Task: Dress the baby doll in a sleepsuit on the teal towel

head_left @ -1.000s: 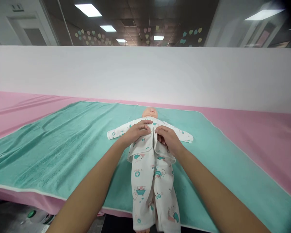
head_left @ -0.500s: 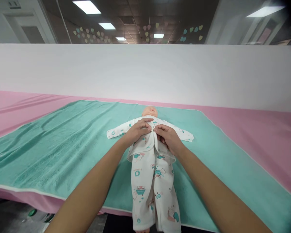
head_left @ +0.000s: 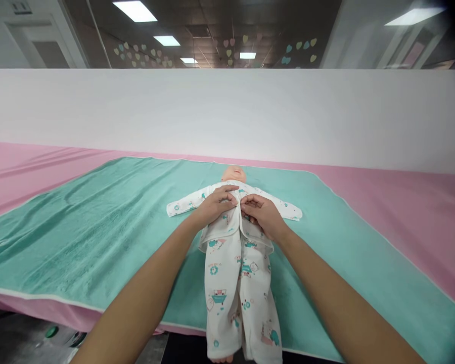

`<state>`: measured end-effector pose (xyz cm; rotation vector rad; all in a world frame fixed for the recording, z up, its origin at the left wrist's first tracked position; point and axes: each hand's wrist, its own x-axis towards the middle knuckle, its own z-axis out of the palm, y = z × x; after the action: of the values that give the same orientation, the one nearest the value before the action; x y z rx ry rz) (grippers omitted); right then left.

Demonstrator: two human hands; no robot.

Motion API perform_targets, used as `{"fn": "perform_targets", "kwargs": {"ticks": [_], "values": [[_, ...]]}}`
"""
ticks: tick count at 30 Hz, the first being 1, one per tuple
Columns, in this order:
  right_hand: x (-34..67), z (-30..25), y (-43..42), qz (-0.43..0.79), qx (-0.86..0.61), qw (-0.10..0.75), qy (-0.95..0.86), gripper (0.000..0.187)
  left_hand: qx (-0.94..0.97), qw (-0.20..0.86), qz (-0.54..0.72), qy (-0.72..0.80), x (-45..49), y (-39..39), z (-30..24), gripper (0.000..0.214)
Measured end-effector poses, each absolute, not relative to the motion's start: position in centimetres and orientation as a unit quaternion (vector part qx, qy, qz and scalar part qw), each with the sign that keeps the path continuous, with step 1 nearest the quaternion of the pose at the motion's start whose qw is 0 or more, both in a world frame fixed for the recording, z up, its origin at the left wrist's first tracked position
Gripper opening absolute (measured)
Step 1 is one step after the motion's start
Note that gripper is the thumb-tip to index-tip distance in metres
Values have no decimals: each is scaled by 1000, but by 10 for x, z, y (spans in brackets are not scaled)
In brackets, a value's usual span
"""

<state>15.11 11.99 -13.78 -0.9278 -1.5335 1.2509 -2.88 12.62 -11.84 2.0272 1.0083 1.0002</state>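
A: How to read the hands here?

B: Shown over the chest of the doll (head_left: 234,174), face up on the teal blanket (head_left: 98,242): left hand (head_left: 214,206) and right hand (head_left: 265,215), each with thumb and forefinger closed together on the white printed jacket (head_left: 223,230), at opposite sides of the front opening (head_left: 239,218). Fingertips partly hidden; impossible to tell any fastener between them.

A: How best to handle such cloth?

B: Pinch close to the margin. Hold both sides level and low against the chest; steady one with the left, guide the other with the right. Pull gently, to avoid skewing the fabric or shifting the body beneath.

A: And where to find the jacket relative to the hands?

B: Directly below and between both, in contact. Also outward past each, as spread sleeves (head_left: 182,206), and nearer the viewer, down to the hem (head_left: 220,241) over the trousers (head_left: 222,278).
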Motion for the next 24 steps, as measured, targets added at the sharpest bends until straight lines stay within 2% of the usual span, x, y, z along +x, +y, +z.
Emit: {"fn": "perform_targets", "kwargs": {"ticks": [13,24], "values": [[143,-141,119,464,-405,464,-637,25,823,242,319,402,-28,127,-116,31],[148,-140,121,455,-405,443,-658,19,829,188,329,411,-26,125,-119,24]]}}
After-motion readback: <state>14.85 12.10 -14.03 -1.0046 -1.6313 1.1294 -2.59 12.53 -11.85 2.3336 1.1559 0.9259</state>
